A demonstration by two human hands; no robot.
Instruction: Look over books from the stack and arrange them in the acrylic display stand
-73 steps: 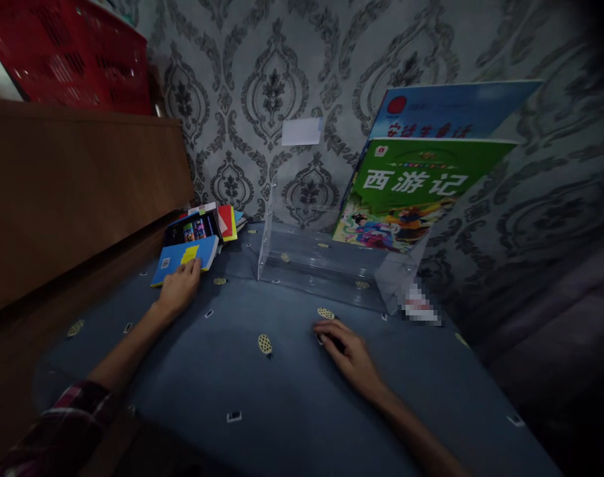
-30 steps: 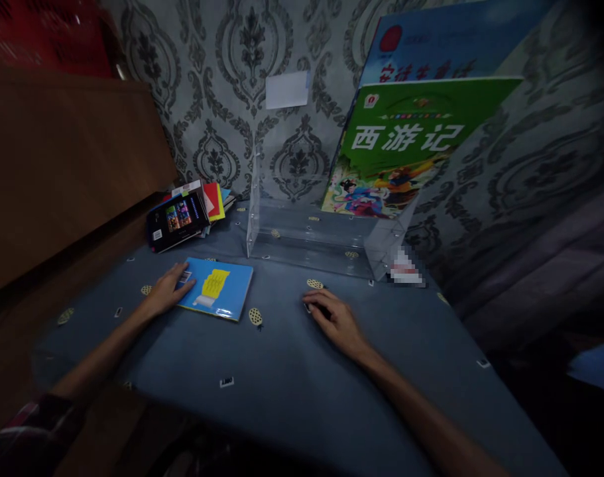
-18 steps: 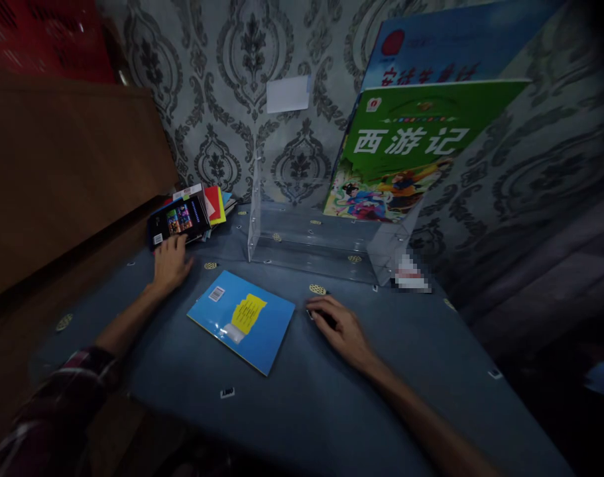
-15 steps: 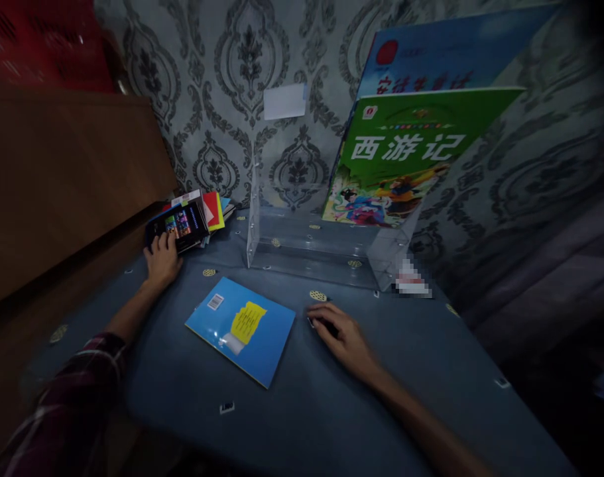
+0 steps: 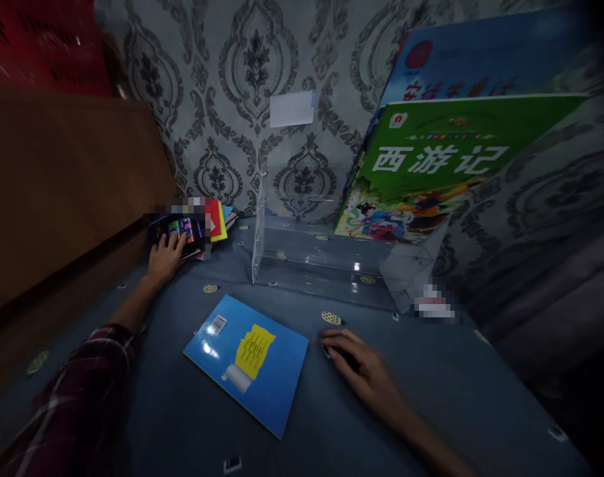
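At the far left, my left hand (image 5: 166, 258) lies on a dark-covered book (image 5: 155, 233), its fingers spread over the front. That book is on top of a pile of books (image 5: 216, 222) with red and yellow edges showing; part of the pile is blurred. My right hand (image 5: 364, 368) rests on the table, fingers loosely bent and apart from the thumb, holding nothing I can see. Between the hands, a blue book (image 5: 276, 391) with a yellow text patch and a barcode lies flat, just left of my right hand and not touching it.
A clear acrylic rack (image 5: 321, 281) stands behind the blue book. On its right side lean a green picture book (image 5: 441, 126) and a larger blue one (image 5: 461, 56). A wooden cabinet (image 5: 67, 192) borders the left. Patterned grey cloth covers the table (image 5: 182, 411).
My left hand's fingers have shifted slightly right across the dark book and spread wider. The view has tilted a little, so the books, rack and right hand appear lower. The right hand's pose looks unchanged.
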